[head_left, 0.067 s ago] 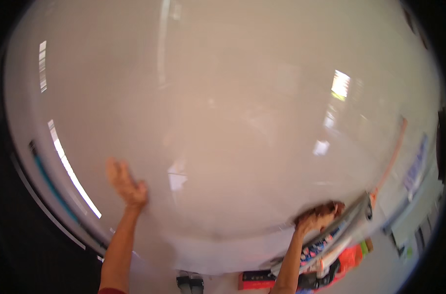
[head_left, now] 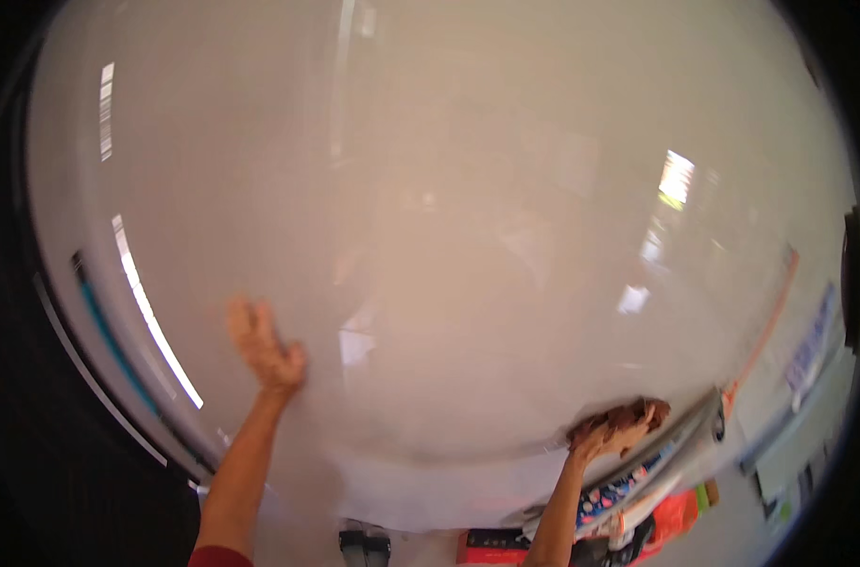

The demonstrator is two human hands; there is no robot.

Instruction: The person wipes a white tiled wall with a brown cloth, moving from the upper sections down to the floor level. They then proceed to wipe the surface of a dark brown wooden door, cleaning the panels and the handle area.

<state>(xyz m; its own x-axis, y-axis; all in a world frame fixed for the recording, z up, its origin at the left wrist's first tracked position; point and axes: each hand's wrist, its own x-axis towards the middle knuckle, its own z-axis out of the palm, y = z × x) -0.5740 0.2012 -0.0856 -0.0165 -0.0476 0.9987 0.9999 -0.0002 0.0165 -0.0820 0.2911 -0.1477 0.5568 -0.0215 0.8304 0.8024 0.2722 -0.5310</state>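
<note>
A broad, glossy pale surface (head_left: pixel 449 246) spreads out before me, full of light reflections. My left hand (head_left: pixel 267 350) is over its near left part, palm down with fingers stretched and apart; it holds nothing. Near the surface's front edge on the right, my right hand (head_left: pixel 611 438) grips a crumpled brown cloth (head_left: pixel 628 414) that lies against the surface. Its fingers are partly hidden by the cloth. Just beside this hand is a rolled or folded grey-white sheet (head_left: pixel 699 420).
A teal strip (head_left: pixel 113 340) runs along the left edge. On the right are an orange stick (head_left: pixel 770 317) and a purple-and-white packet (head_left: pixel 810 348). Below the front edge sit a red-and-black box (head_left: pixel 491 546), an orange bag (head_left: pixel 674 518) and my dark footwear (head_left: pixel 364 543).
The whole view has shifted a little, so most things sit slightly farther right. Both hands keep about the same pose, and the brown cloth stays in my right hand.
</note>
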